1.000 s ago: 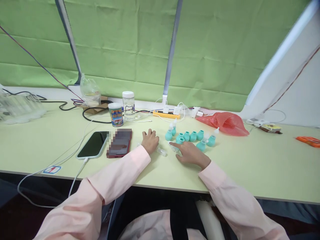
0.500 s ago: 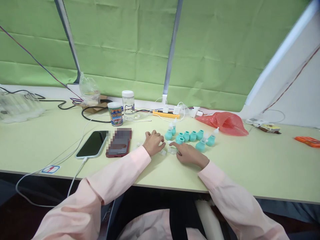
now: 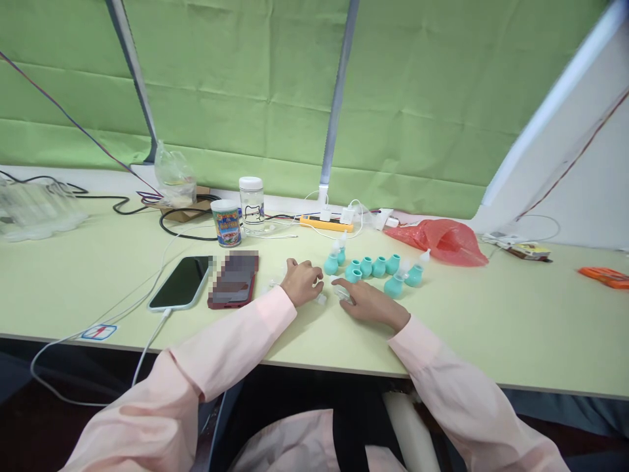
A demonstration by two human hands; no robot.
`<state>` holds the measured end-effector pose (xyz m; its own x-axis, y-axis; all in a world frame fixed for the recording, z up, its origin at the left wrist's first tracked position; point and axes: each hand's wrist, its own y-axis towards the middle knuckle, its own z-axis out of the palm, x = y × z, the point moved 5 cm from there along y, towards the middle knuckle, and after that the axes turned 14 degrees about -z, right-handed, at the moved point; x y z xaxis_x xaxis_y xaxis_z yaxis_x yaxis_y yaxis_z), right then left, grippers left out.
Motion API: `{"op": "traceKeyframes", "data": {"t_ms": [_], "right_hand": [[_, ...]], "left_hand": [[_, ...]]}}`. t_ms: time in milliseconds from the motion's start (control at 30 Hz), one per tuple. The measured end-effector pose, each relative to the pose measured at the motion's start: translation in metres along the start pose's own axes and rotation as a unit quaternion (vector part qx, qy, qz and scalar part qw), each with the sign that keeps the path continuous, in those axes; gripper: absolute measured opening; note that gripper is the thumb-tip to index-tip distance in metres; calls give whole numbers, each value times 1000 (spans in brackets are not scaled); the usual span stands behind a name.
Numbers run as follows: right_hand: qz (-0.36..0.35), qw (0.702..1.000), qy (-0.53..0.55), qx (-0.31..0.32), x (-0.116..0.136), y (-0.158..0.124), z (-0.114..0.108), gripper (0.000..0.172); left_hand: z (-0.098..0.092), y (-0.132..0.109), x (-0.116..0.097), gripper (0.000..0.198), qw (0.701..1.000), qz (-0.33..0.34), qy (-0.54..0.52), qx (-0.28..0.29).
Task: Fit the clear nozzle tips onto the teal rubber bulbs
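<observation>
Left hand (image 3: 303, 282) curled, knuckles up, fingertips on a small clear tube (image 3: 320, 299) lying on the table (image 3: 491, 328) — pinching it or merely pressing it down, impossible to tell. Right hand (image 3: 366, 303) flat-ish on the table, forefinger stretched onto a second clear piece (image 3: 343, 293) just beside the first; not closed round anything, only touching. Both pieces between the two hands, close to the near edge of a cluster of teal bulbs (image 3: 378, 267), some upright, some tipped, a few with white nozzles.

To the left, two phones (image 3: 183, 282) side by side, one on a charging cable. Behind them a printed cup (image 3: 227, 223) and a clear jar (image 3: 252, 204); a red bag (image 3: 439, 241) off to the right.

Likely risks, judging from the layout: clear parts small, round and hard to see against the pale top — easy to roll away under a fingertip. Bulbs crowded near the right hand, so a careless sweep could knock the upright ones over.
</observation>
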<state>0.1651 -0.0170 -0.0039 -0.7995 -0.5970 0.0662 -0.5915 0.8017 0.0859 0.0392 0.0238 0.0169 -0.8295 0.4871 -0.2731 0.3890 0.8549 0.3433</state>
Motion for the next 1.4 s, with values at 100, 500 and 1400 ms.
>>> {"op": "traceKeyframes", "data": {"t_ms": [100, 500, 1400], "right_hand": [[12, 1000, 1, 11, -1, 0, 2, 42], [32, 984, 131, -115, 0, 7, -3, 25], [49, 687, 721, -77, 9, 19, 14, 27]], "left_hand": [[0, -1, -1, 14, 1000, 7, -6, -3], [5, -1, -4, 18, 998, 50, -40, 4], [-4, -7, -3, 17, 943, 20, -326, -65]]}}
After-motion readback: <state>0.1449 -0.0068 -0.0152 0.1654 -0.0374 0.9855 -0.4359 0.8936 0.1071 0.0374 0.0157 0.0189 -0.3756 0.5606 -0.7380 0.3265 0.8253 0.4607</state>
